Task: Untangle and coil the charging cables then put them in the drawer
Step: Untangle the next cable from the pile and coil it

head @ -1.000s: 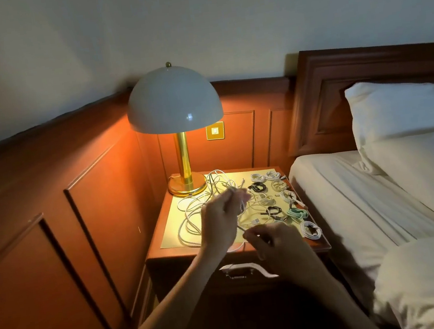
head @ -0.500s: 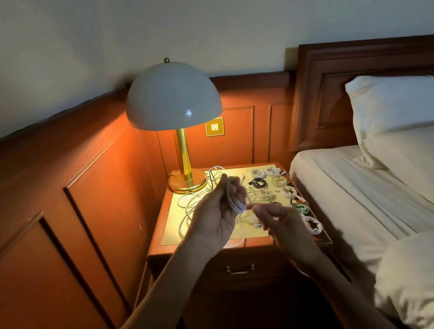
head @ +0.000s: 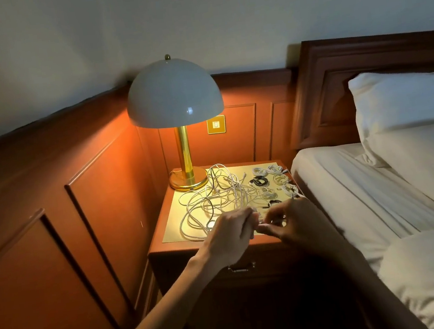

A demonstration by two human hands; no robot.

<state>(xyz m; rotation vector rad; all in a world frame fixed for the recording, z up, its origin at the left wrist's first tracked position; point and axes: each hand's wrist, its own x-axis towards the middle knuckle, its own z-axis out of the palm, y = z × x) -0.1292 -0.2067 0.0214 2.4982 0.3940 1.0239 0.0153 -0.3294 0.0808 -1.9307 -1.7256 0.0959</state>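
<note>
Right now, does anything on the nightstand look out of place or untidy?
Yes. A tangle of white cables sprawls loose across the left and middle of the nightstand, with some loops reaching the lamp base. By contrast, the coiled cables lie in tidy bundles on the right side.

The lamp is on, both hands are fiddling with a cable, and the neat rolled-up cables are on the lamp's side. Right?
No. In the head view the coiled cables sit on the bed side of the nightstand; the loose tangle is on the lamp side. The lamp is on, and the left hand and right hand do hold a cable.
</note>
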